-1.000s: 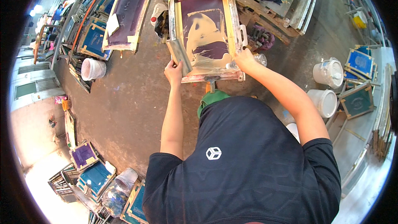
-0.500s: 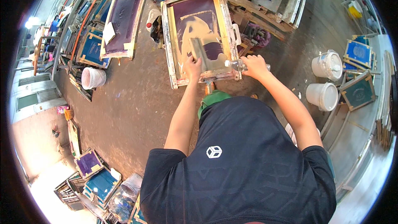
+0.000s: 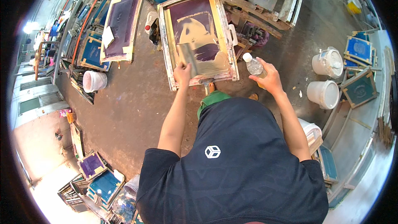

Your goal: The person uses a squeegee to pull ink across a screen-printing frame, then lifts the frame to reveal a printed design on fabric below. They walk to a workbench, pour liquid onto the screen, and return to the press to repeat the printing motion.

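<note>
Workshop floor point(image 3: 132, 120), smeared screen point(image 3: 165, 45), left hand point(image 3: 182, 74) gripping squeegee point(image 3: 187, 56), right hand point(image 3: 270, 77) clasping bottle point(image 3: 254, 67), buckets point(image 3: 322, 95)

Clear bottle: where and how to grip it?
Probably best to wrap the clear bottle around its body from the right, as the right hand does: the body looks round, and the white cap points upper left, away from that hand.

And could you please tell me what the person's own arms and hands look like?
The left hand and right hand are without gloves, and no watch or bracelet shows at either wrist. The left forearm and right forearm are bare too. Short black sleeves cover the upper arms, part of a black shirt with a white hexagonal mark.
</note>
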A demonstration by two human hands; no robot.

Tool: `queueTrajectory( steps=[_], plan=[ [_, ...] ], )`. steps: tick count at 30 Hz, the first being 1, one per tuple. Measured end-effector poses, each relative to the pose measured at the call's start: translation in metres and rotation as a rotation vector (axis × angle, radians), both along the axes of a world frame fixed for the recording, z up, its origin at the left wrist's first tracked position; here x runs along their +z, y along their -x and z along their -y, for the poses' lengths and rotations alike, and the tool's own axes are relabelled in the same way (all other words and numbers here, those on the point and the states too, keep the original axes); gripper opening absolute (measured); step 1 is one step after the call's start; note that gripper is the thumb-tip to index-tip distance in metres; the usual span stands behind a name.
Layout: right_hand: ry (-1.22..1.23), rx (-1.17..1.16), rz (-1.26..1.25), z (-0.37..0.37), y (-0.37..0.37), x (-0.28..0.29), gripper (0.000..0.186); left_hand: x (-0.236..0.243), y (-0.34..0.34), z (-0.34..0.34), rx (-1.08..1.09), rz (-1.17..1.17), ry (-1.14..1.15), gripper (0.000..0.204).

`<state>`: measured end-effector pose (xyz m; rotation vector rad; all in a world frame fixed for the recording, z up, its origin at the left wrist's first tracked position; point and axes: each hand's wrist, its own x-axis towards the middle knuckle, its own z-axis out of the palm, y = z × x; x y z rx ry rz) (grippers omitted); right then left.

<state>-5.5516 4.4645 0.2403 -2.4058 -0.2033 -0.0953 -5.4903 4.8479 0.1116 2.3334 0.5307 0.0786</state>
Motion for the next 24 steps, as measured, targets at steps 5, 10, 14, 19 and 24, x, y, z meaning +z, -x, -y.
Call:
queueTrajectory(
  steps=[5,10,14,19,24],
  plan=[
    [0.063,0.107,-0.049,0.007,-0.014,0.008,0.078,0.014,0.012,-0.033,0.096,0.199,-0.072,0.026],
    [0.414,0.301,-0.125,-0.002,-0.048,-0.008,0.078,0.005,0.005,0.028,0.083,-0.043,0.023,0.033],
    [0.622,0.452,-0.037,-0.021,-0.075,-0.039,0.075,0.009,-0.009,0.07,0.053,0.206,0.308,0.031],
    [0.988,0.575,-0.022,-0.073,-0.095,-0.051,0.046,0.014,-0.015,0.029,0.103,0.233,0.343,0.029],
    [1.038,0.625,-0.067,-0.102,-0.103,-0.063,0.04,0.026,-0.002,-0.028,0.101,0.175,0.032,0.026]
  ],
)
